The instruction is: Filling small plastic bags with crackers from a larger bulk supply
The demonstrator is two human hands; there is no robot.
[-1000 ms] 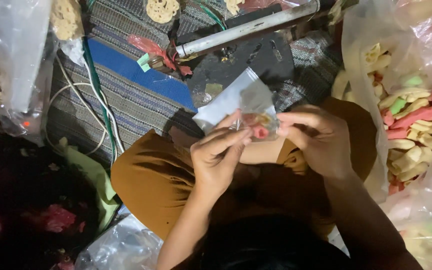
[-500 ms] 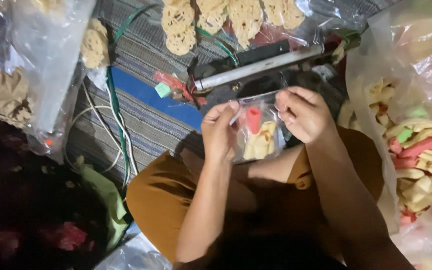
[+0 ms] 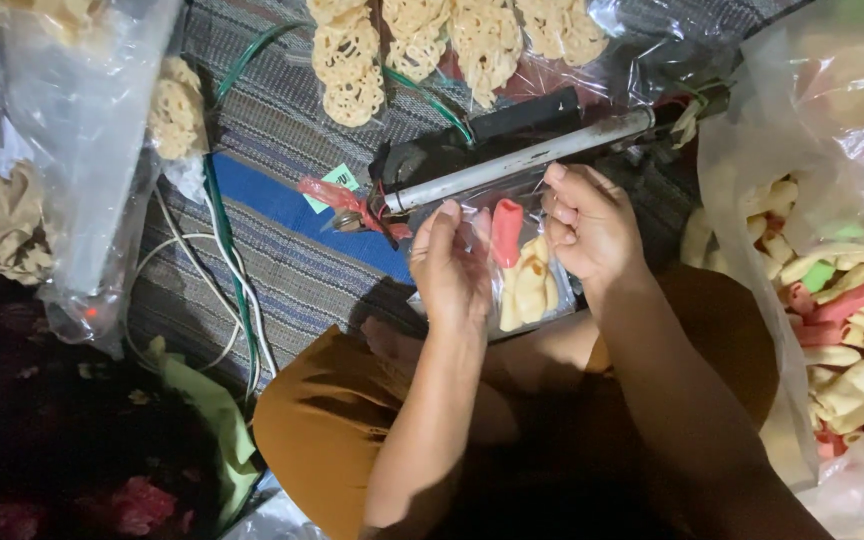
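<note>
Home snack-packing spot: floor mat, cracker bags, sealer bar.

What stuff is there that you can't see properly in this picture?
Head view only:
- Small bag: its left side is behind the left hand; the right hand covers its top right corner.
- Big bag of crackers: cut off by the right edge.
- Metal bar: its far end is hidden under plastic.
- Floor at bottom left: too dark.

two hands, one small bag

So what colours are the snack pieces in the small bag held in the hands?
One pink-red, the rest pale yellow, inside the small clear bag; seen in the head view.
</note>
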